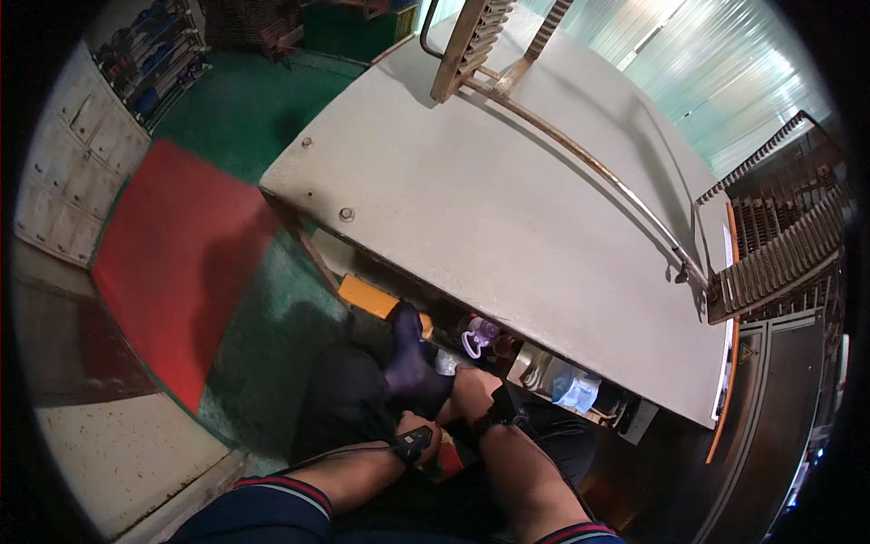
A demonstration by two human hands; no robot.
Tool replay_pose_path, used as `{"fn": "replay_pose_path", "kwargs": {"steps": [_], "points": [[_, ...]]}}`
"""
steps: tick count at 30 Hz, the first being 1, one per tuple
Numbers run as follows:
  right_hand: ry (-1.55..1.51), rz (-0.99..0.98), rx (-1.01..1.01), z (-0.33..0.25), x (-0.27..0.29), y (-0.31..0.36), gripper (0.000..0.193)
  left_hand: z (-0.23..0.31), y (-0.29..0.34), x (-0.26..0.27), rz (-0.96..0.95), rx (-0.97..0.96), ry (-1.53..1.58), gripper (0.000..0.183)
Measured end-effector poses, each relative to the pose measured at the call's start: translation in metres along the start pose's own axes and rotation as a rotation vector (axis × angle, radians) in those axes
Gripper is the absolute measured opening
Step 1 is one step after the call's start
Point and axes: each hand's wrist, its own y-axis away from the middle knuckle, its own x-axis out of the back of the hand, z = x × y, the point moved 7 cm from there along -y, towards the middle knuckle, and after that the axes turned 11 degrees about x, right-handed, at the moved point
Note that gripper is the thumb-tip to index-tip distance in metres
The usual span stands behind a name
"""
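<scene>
Head view: both hands low near lap, under table edge. Left hand and right hand grasping dark purple sock, approx. half-handled; grip detail can't tell fully.

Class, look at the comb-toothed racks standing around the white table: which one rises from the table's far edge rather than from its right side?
The tan rack at the top; the darker rack stands at the white table's right edge.

I'm looking down into a factory or workshop: a painted concrete floor in green with a red zone, a big grey metal table, toothed metal racks, and wall shelving holding tools.
</scene>
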Motion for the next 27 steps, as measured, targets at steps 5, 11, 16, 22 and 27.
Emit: {"fn": "replay_pose_path", "kwargs": {"steps": [5, 11, 16, 22, 27], "points": [[0.240, 0.217, -0.262, 0.066, -0.089, -0.045, 0.020, -0.023, -0.064, -0.068, 0.055, 0.176, 0.163, 0.026], [-0.024, 0.225, -0.544, 0.123, -0.182, -0.074, 0.029, -0.036, -0.144, -0.170, 0.460, 0.686, 0.063, 0.024], [0.117, -0.096, -0.184, 0.092, -0.099, -0.040, 0.031, -0.011, -0.117, -0.123, 0.448, 1.165, 0.022, 0.020], [0.453, 0.154, -0.016, 0.050, -0.119, -0.077, 0.020, -0.039, -0.090, -0.137, 0.085, 0.836, 0.055, 0.015], [0.351, 0.383, 0.159, -0.002, -0.021, -0.008, 0.014, 0.017, -0.006, -0.021, 0.237, 0.447, -0.177, 0.010]]}}
